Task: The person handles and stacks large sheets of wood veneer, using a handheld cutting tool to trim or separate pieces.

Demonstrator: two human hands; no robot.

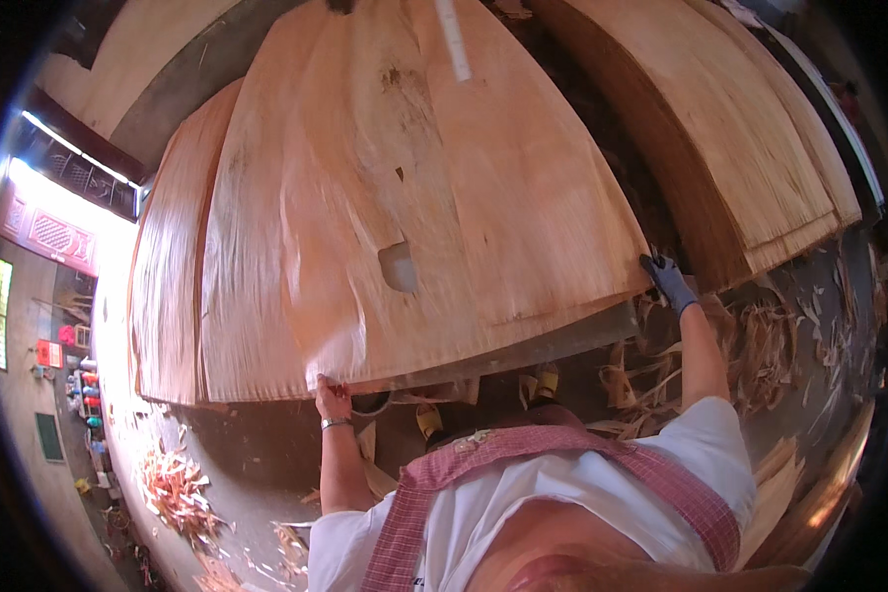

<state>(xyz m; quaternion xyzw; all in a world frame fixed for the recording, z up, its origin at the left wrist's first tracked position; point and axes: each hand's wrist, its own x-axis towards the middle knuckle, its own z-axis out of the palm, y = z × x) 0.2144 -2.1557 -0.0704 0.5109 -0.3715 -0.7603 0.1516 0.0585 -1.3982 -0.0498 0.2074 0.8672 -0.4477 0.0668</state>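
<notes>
A wide, thin sheet of wood veneer (523, 197) lies before me, pale reddish-brown, with darker streaks, a ragged hole and a small dark slit near its middle. My left hand (333, 401), bare with a band at the wrist, is closed on the sheet's near edge, left of centre. At the near right corner, my right hand (669, 284), in a blue-grey glove, is closed on the edge. The sheet ripples above my left hand. A white strip (453, 39) lies on its far part.
Stacked veneer (760, 148) stands to the right across a dark gap. Another veneer edge (173, 266) shows at the left. Shavings (180, 488) and torn veneer strips (760, 340) litter the floor. Bright light enters at the left, near a red box (49, 353).
</notes>
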